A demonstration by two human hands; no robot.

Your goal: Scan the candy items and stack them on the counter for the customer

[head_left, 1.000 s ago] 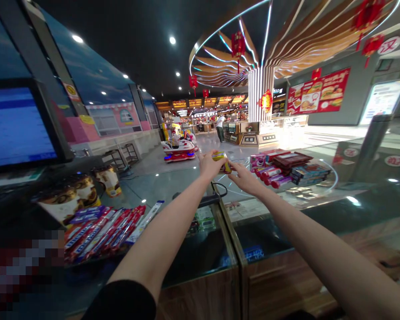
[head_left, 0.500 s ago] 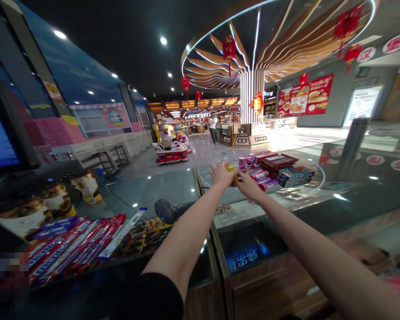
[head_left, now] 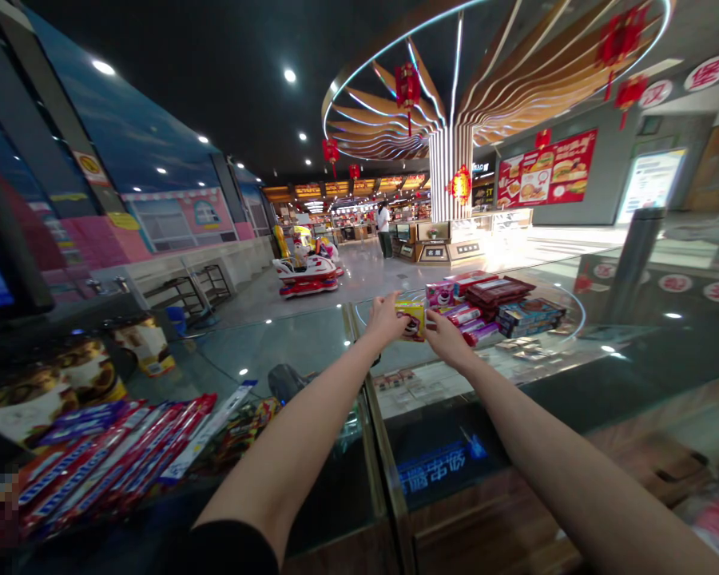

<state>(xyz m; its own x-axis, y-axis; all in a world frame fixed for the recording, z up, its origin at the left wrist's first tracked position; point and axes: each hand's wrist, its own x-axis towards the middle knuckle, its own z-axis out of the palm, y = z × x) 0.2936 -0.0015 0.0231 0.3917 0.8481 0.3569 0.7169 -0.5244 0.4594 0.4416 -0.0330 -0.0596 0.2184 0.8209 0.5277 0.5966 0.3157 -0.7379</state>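
Note:
A small yellow box (head_left: 411, 321) is between my hands above the glass counter (head_left: 311, 343). My left hand (head_left: 387, 318) grips its left side, fingers over the edge. At the box's right side is my right hand (head_left: 445, 336), its fingertips near or against the edge; its fingers look bent and partly apart. Just to the right lie a pink box (head_left: 440, 294), red and purple wrapped packs (head_left: 470, 321), dark red packages (head_left: 500, 292) and a blue box (head_left: 531, 315).
Long red-and-blue candy packs (head_left: 113, 463) and printed tubs (head_left: 141, 343) stand at left beside a monitor (head_left: 5, 255). A dark scanner (head_left: 287, 383) lies near my left forearm. A person (head_left: 384, 229) stands far off.
The yellow box now shows its broad face, and my left hand has shifted slightly left, apart from my right. My left forearm has swung left, covering part of the scanner.

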